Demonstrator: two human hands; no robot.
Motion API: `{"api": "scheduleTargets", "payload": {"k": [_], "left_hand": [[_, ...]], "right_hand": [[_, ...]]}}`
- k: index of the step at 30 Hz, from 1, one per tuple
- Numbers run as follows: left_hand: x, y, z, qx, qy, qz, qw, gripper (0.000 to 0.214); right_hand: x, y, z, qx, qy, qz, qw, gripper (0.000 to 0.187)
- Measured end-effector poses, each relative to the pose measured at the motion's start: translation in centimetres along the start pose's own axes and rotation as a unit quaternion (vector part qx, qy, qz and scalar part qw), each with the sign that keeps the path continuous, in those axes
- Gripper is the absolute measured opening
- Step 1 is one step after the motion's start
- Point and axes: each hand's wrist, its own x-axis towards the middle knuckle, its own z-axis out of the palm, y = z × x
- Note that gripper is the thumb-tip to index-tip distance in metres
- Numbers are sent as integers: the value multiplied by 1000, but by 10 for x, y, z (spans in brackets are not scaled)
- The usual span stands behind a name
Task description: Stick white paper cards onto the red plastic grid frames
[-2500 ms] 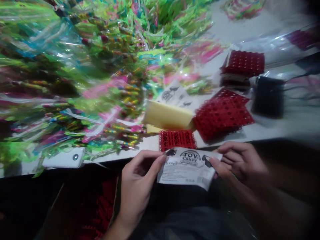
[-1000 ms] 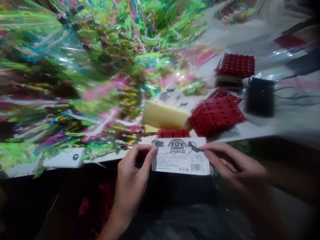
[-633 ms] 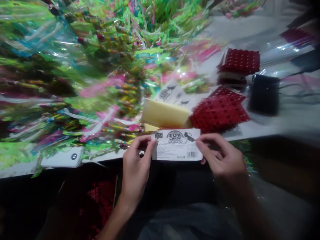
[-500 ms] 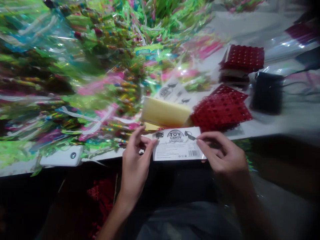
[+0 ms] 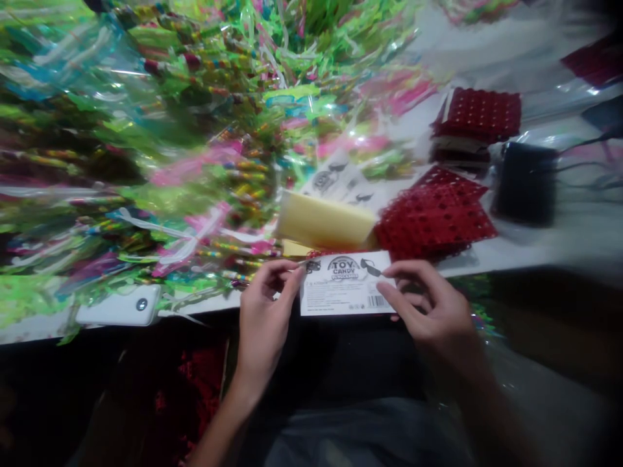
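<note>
Between my hands is a white printed card [image 5: 335, 288] reading "Toy Candy Sunglasses", with a barcode at its lower right. My left hand [image 5: 270, 308] pinches its left edge between thumb and fingers. At the right edge, my right hand [image 5: 428, 301] has its thumb on the printed face and its fingers behind. The card is held level at the table's front edge. Just beyond it lies a yellow block-like stack [image 5: 326, 217], with more printed white cards [image 5: 341, 178] behind. A pile of red perforated cards [image 5: 435, 211] lies to the right of the yellow stack.
Clear packets of green, pink and multicoloured pieces [image 5: 195, 130] heap over the table's left and middle. A white phone-like device [image 5: 119, 306] lies at the front edge. To the right are a red perforated stack [image 5: 481, 113] and a dark rectangular object [image 5: 525, 181] in clear plastic.
My left fingers have closed down onto the card's upper left corner. My right thumb has slid slightly inward and lower on the card. The view has shifted a little.
</note>
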Motion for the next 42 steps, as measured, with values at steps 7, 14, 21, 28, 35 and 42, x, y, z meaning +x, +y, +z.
{"api": "scheduleTargets", "payload": {"k": [7,14,21,28,35,42], "left_hand": [[3,-10,-2,5,-10,-1,1000,18],[4,-10,-1,0,-13,-7,1000,21],[5,-11,1,-3,-17,-4,1000,23],[6,-9,2,0,-19,-10,1000,22],[8,-10,2,-7,-18,-16,1000,22],[13,-12,1,-17,-39,-25,999,21]], "right_hand": [[1,7,1,-36,-9,-31,999,25],[-3,7,3,-73,20,-47,996,22],[-2,9,3,-73,11,-53,996,23],[-3,8,3,-75,12,-48,996,20],[-2,12,4,-76,10,-54,996,19],[1,15,5,-86,15,-75,993,16]]}}
